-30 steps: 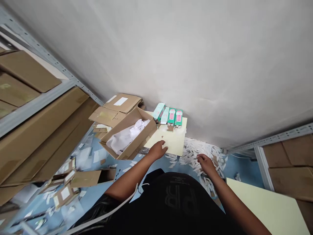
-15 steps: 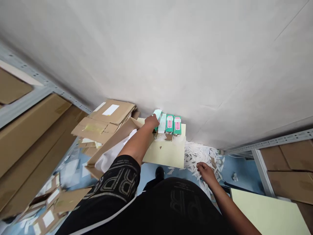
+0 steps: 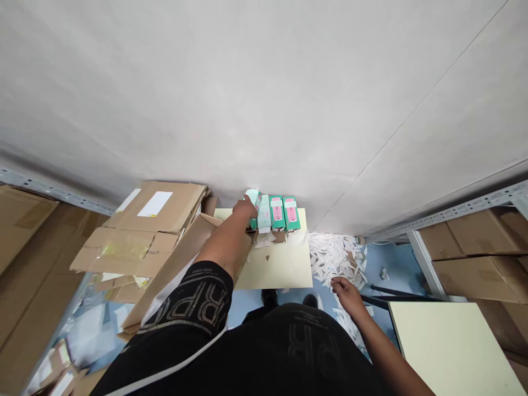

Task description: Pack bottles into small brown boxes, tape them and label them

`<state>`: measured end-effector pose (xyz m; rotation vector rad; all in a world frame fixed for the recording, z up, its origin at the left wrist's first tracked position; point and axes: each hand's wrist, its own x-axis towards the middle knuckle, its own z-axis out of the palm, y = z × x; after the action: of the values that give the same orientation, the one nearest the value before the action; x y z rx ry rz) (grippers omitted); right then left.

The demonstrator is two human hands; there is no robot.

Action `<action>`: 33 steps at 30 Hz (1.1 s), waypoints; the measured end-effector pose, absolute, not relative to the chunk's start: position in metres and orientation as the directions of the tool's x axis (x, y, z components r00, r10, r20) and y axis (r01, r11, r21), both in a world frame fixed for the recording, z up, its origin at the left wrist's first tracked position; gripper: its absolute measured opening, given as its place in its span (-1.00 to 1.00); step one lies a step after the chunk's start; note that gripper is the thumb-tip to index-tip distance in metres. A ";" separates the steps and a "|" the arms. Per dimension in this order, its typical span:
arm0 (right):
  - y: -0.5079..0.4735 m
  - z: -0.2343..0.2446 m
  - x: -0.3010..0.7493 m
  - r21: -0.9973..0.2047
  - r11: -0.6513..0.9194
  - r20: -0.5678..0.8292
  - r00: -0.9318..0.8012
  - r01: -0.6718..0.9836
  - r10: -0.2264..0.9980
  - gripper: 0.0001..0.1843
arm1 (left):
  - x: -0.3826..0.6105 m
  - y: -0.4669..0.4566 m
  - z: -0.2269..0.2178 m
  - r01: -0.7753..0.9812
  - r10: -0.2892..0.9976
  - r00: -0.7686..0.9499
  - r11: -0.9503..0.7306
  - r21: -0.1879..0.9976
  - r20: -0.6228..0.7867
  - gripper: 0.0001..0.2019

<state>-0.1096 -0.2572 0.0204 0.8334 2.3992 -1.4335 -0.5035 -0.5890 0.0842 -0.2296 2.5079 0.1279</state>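
Note:
Four-sided small cartons stand in a row against the wall on a pale yellow tabletop (image 3: 284,269). My left hand (image 3: 245,208) is closed on the leftmost green-and-white carton (image 3: 254,198), which leans a little and is partly hidden by the fingers. Beside it stands a paler carton (image 3: 264,213). Further right are two green cartons with pink pictures, one (image 3: 277,213) in the middle and one (image 3: 291,212) at the end. Away from the table, my right hand (image 3: 345,291) hangs with its fingers curled in, and nothing shows in them.
An open cardboard box (image 3: 177,258) with white material inside adjoins the table's left side. Flattened cartons (image 3: 148,220) are stacked beyond it. Paper strips (image 3: 334,258) litter the floor at right, near another pale tabletop (image 3: 449,341). Shelves with brown boxes (image 3: 482,231) flank both sides.
The view has swung slightly to the right, so the table and cartons appear further left. My left hand stays on the leftmost carton. My right hand still hangs with curled fingers.

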 end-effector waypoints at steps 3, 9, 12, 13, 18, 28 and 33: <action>-0.260 0.018 -0.121 -0.748 0.369 -0.455 -0.831 0.551 0.319 -0.52 | -0.502 -0.598 0.112 -0.159 -0.050 -0.810 0.978 0.137 -0.584 0.16; -0.277 0.030 -0.150 -0.775 0.318 -0.492 -0.837 0.547 0.241 -0.55 | -0.474 -0.610 0.183 -0.194 0.102 -0.879 0.816 0.544 -0.466 -0.12; -0.295 0.054 -0.176 -0.819 0.165 -0.522 -0.833 0.550 0.185 -0.56 | -0.438 -0.603 0.208 -0.224 0.275 -0.859 0.558 0.799 -0.432 -0.14; -0.301 0.065 -0.186 -0.834 0.094 -0.525 -0.834 0.544 0.170 -0.56 | -0.423 -0.598 0.212 -0.252 0.338 -0.834 0.471 0.845 -0.437 -0.15; -0.328 0.119 -0.220 -0.862 -0.300 -0.469 -0.868 0.409 0.165 -0.42 | -0.353 -0.549 0.204 -0.412 0.546 -0.701 0.214 0.886 -0.458 -0.25; -0.284 0.107 -0.142 -0.924 0.076 -0.238 -0.719 0.375 0.653 -0.31 | -0.271 -0.448 0.159 -0.577 0.761 -0.274 0.358 0.734 -0.587 -0.41; -0.235 0.107 -0.039 -0.541 0.802 0.257 -0.859 0.252 0.443 -0.02 | -0.230 -0.380 0.156 -0.547 0.780 -0.071 0.491 0.678 -0.622 -0.52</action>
<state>-0.0388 -0.2353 0.1070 0.6704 3.3359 -0.9067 -0.2298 -0.3801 0.1557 0.2424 1.2181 1.1098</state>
